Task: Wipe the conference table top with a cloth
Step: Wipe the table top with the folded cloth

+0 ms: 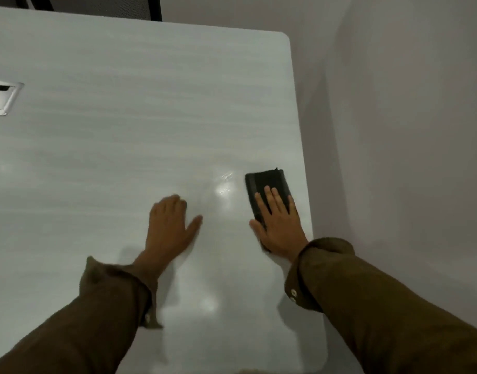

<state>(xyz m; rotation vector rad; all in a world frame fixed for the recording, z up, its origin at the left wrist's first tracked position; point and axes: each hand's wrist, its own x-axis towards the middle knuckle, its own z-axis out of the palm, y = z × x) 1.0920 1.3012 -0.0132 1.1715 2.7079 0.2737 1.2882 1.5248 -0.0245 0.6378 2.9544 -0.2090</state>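
Cloth (pixel 267 184): dark, folded flat, lying near right edge of white conference table top (pixel 124 130). Right hand (pixel 279 225) presses it with straight spread fingers. Left hand (pixel 168 225) flat on bare surface, fingers relaxed. Likely light, soft, slides easily; best held under flat palm.

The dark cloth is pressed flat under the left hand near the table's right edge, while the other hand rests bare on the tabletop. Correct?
Not quite: the head view shows the right hand pressing the dark cloth flat near the table's right edge. The left hand is the one resting bare on the tabletop.
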